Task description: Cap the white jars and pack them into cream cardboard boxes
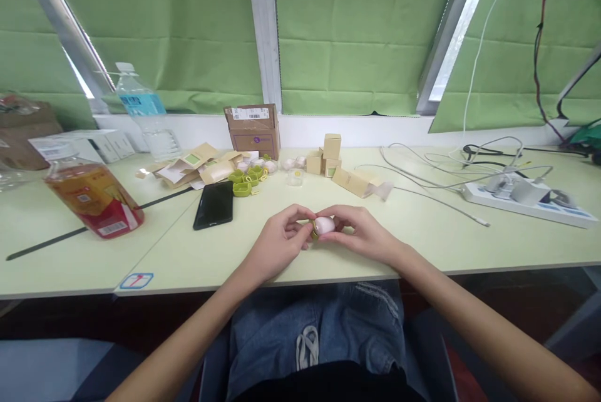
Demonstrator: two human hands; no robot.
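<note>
Pale green tabletop, near front edge: left hand and right hand both pinch a small white rounded piece seated against a yellow-green part. Advised: brace wrists on the surface, press evenly, keep parts aligned.

No text can be made out: print is seen on the white shipping label of the brown cardboard box, the blue label of the clear plastic water bottle and the barcode of the red-labelled drink bottle, but it is too small to be read.
</note>
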